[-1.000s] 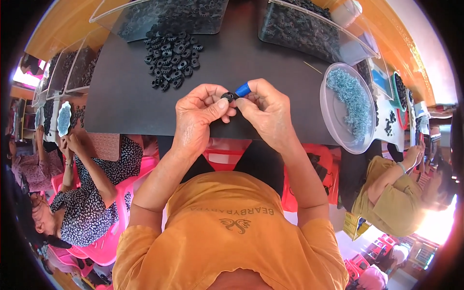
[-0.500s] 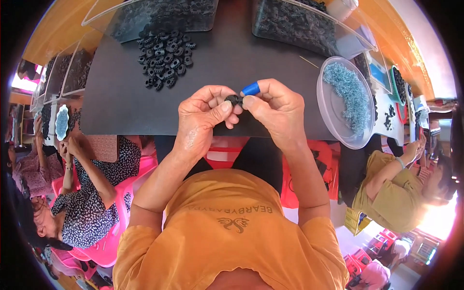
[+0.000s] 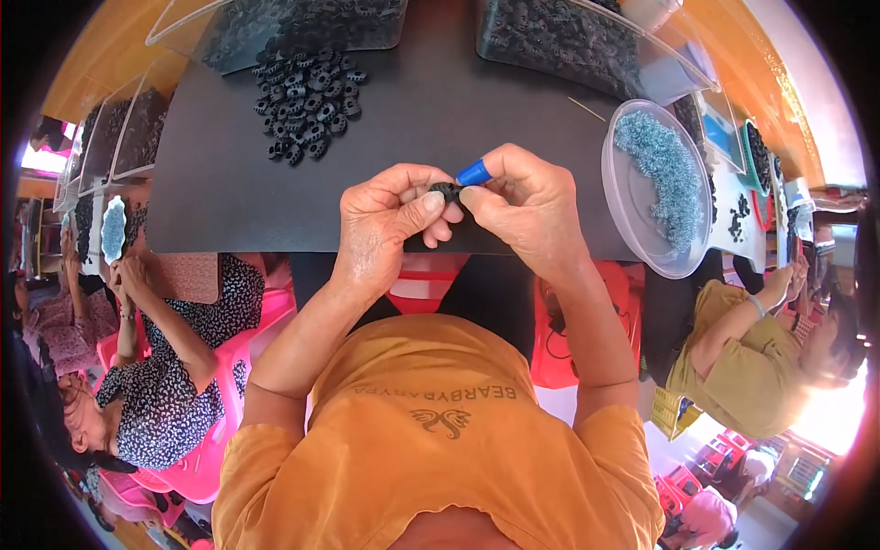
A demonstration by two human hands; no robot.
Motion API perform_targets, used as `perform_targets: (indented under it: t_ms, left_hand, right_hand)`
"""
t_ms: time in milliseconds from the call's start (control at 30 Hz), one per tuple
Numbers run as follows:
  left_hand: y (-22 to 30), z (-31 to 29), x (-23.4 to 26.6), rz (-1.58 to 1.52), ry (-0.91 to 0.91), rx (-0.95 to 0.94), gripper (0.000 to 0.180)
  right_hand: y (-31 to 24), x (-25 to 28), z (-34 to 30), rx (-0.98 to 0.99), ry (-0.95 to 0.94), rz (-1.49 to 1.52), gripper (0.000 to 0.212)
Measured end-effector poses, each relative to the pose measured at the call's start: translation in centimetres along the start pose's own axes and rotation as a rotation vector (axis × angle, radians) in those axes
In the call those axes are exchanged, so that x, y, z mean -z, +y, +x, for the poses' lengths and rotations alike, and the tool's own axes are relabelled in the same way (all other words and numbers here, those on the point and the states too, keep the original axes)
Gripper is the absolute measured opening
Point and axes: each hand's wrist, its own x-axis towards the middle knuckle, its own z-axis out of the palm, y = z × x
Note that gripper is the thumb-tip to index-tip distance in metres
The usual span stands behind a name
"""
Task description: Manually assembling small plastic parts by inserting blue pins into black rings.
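Observation:
Both my hands meet above the near edge of the dark table (image 3: 513,101). Pinched in the fingertips of my left hand (image 3: 378,215) is a small black plastic claw-clip piece (image 3: 446,191). My right hand (image 3: 527,206) grips its right end between thumb and index finger; a blue finger sleeve (image 3: 474,172) covers that index fingertip. Fingers hide most of the piece, and whether a spring is on it cannot be seen. Beyond my left hand lies a loose pile of similar black clip pieces (image 3: 307,105). Right of my right hand, a round clear plastic bowl (image 3: 632,225) holds many tiny light-blue springs (image 3: 665,174).
Two clear bins full of black pieces stand at the back, a left bin (image 3: 390,41) and a right bin (image 3: 513,69). A thin wooden stick (image 3: 587,108) lies beside the bowl. Co-workers sit close by, one person at left (image 3: 174,394), another at right (image 3: 733,348).
The black clip piece has turned slightly between my fingertips and shows more of its length. Both hands stay nearly in place. The whole view has shifted a little.

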Motion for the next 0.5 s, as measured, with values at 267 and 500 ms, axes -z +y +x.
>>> perform_targets:
  t_ms: [267,500]
  left_hand:
    - [-0.2,-0.4,-0.2,0.065,0.042,0.017,0.014]
    - [-0.8,-0.8,-0.9,0.212,0.089,-0.083,0.012]
  right_hand:
    - [0.1,0.3,0.1,-0.053,-0.025,-0.211,0.010]
    - [1.5,-0.3,-0.4,0.299,0.019,-0.564,0.013]
